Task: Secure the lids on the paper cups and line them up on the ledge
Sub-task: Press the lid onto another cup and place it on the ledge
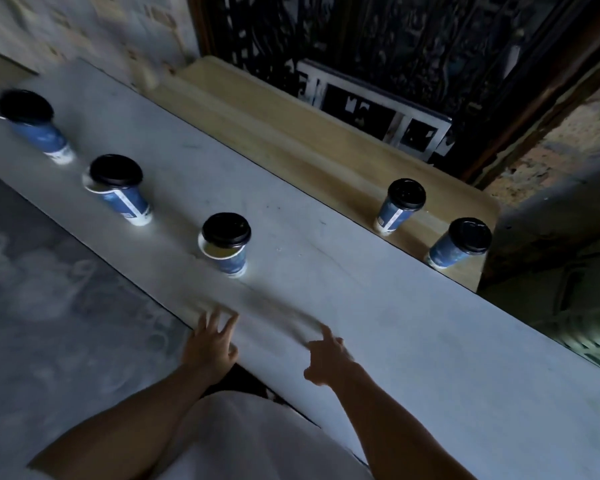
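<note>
Three blue paper cups stand in a row on the pale grey table (pixel 361 306): a far-left cup (pixel 42 133), a middle cup (pixel 125 199) and a nearer cup (pixel 227 254). Each has a black lid resting askew, with white rim showing beneath. Two more blue cups (pixel 397 211) (pixel 456 247) with black lids seated flat stand on the tan wooden ledge (pixel 291 133) beyond the table. My left hand (pixel 210 344) hovers at the table's near edge, fingers spread, empty. My right hand (pixel 326 356) is beside it, fingers loosely apart, holding nothing.
A dark carved screen (pixel 413 39) and a framed black-and-white picture (pixel 371 109) rise behind the ledge. The table's right end drops to a dim floor with clutter (pixel 575 289). A grey patterned floor (pixel 49 271) lies left of the table.
</note>
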